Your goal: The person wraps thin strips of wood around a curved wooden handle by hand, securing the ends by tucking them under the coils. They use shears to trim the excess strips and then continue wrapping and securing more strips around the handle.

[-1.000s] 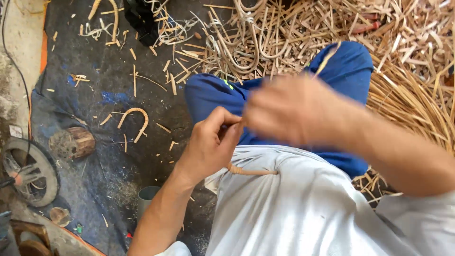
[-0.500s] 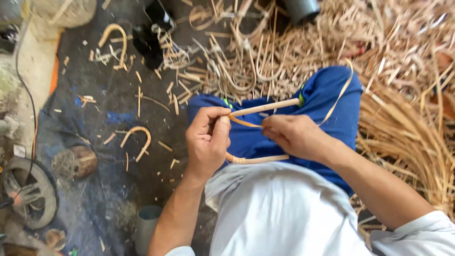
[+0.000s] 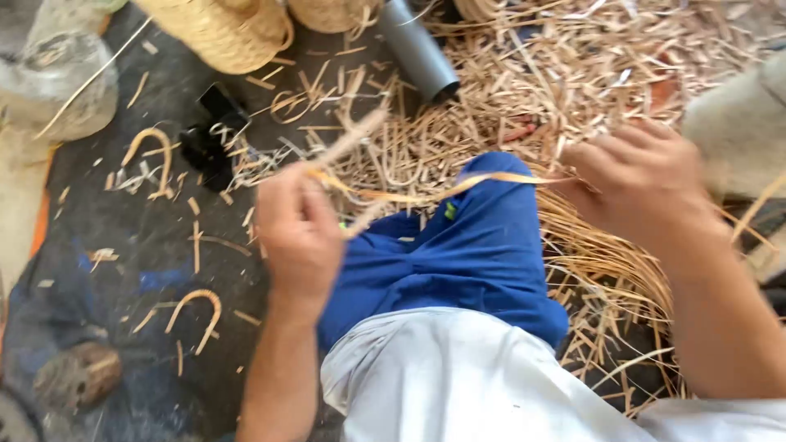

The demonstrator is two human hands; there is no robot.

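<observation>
Left hand (image 3: 299, 233) closed, fingers curled around one end of a thin, flat, pale tan cane strip (image 3: 426, 192). Also in that grip: a thicker light-brown cane rod (image 3: 348, 143), blurred, sticking up and away from the fist.

Strip runs from the left fist across to the right hand (image 3: 643, 184), sagging slightly mid-span, then rising. It sits above the blue trouser knee (image 3: 483, 245), not resting on it as far as I can tell. Looks ribbon-like, glossy, yellowish, narrow.

Right hand: fingers bent, pinching the far end of the strip; exact contact point is blurred.

Around: dense pile of straw-coloured cane offcuts (image 3: 573, 74) on the ground past the knee. Grey plastic tube (image 3: 417, 49) lies tilted near the top. Woven tan basket (image 3: 221, 29) top left. Two U-bent cane pieces (image 3: 196, 315) on the dark floor mat (image 3: 106, 245), left side.
</observation>
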